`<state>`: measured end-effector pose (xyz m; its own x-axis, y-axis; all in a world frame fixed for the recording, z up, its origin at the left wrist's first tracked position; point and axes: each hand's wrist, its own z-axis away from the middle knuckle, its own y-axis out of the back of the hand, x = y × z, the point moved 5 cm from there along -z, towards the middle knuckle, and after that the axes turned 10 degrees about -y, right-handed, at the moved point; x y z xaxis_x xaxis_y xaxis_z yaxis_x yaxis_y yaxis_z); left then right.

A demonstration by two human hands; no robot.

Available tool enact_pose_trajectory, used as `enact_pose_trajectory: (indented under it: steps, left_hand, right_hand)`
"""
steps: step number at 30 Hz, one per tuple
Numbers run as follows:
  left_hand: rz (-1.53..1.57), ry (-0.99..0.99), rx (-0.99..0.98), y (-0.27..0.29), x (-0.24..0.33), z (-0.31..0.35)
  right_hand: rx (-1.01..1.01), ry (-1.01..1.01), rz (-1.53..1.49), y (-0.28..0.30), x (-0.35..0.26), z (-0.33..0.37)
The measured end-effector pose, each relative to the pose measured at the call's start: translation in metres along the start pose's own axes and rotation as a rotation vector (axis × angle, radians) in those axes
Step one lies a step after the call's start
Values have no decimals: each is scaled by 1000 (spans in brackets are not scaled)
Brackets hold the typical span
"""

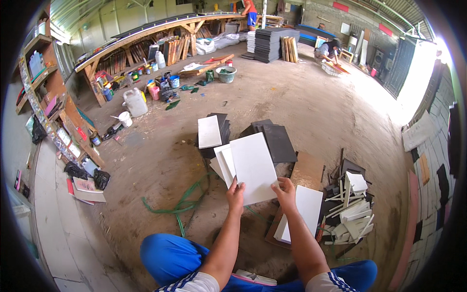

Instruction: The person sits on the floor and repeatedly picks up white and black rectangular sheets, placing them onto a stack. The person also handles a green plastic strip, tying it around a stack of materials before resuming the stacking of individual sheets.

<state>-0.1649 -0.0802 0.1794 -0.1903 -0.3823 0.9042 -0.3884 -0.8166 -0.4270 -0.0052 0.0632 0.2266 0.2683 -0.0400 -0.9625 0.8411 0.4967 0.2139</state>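
Observation:
Between my two hands is a white rectangular sheet (254, 168), tilted above the floor. My left hand (236, 196) grips its lower left edge, thumb on top. The lower right edge is in my right hand (285, 192), thumb also on top. More white sheets (223, 163) fan out behind it on the left; whether my left hand holds them too, I cannot tell. Past the sheet lie a stack of black sheets (279, 144) and a dark stack topped with a white piece (209, 131). Beside my right forearm, a stack of white sheets (305, 209) rests on a brown board (308, 168).
White and black offcuts (354, 214) are heaped at the right. Green strapping (181, 205) lies loose on the left. Farther off are paint containers, a jerrycan (135, 102), a long wooden bench (160, 27) and a tall black stack (272, 45). Other people are in the background.

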Motion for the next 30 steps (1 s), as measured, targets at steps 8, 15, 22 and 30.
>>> enact_pose_trajectory:
  steps: [8, 15, 22, 30]
  left_hand:
    - [-331, -14, -477, -77, 13, 66]
    - [-680, -343, -665, -112, -48, 126]
    - [-902, -270, -758, -115, -81, 168]
    - [-1006, -247, -691, -103, -84, 163]
  right_hand:
    - [306, 1, 92, 116, 4, 29]
    - [591, -54, 204, 189, 93, 69]
    - [676, -60, 314, 218, 133, 93]
    - [635, -118, 348, 198, 126, 95]
